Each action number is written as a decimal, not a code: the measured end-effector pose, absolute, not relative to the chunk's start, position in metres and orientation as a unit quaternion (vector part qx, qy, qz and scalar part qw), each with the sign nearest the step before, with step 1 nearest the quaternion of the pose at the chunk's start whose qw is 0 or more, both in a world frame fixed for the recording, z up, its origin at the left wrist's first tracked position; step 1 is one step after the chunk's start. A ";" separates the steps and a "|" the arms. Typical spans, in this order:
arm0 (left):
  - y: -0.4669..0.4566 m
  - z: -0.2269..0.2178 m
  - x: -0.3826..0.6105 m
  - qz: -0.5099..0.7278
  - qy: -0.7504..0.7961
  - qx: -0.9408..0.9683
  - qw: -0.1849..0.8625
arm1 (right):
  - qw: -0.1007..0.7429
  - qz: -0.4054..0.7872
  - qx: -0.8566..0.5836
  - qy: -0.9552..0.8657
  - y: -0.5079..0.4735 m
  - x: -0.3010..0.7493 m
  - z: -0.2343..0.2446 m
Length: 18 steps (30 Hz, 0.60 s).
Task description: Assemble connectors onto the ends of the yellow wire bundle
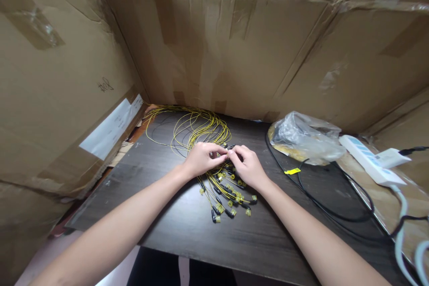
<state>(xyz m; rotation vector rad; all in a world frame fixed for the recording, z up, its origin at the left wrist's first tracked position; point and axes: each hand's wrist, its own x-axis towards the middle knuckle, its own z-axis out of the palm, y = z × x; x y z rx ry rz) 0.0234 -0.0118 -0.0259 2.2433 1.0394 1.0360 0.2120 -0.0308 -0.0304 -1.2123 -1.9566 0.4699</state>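
A bundle of thin yellow cables (pixel 197 127) lies coiled on the dark wooden table (pixel 161 214), its black connector ends with yellow caps (pixel 231 199) fanned out toward me. My left hand (pixel 201 158) and my right hand (pixel 246 165) meet above the connectors. Both pinch a small connector end (pixel 228 152) between their fingertips. What exactly sits between the fingers is mostly hidden.
Cardboard walls (pixel 214 53) close in the table at the back and both sides. At the right lie a crumpled plastic bag (pixel 306 138), a black cable (pixel 335 214) with a yellow tag (pixel 292 171), and a white power strip (pixel 372 158).
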 end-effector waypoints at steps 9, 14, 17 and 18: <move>-0.013 -0.024 0.024 0.362 0.402 0.805 0.243 | 0.405 0.185 -0.473 -0.761 -0.032 0.211 -0.028; -0.013 -0.024 0.025 0.372 0.391 0.806 0.242 | 0.408 0.185 -0.471 -0.760 -0.032 0.211 -0.029; -0.013 -0.023 0.025 0.370 0.393 0.807 0.241 | 0.407 0.187 -0.472 -0.759 -0.032 0.211 -0.029; -0.013 -0.022 0.025 0.371 0.394 0.806 0.241 | 0.406 0.187 -0.471 -0.760 -0.032 0.211 -0.029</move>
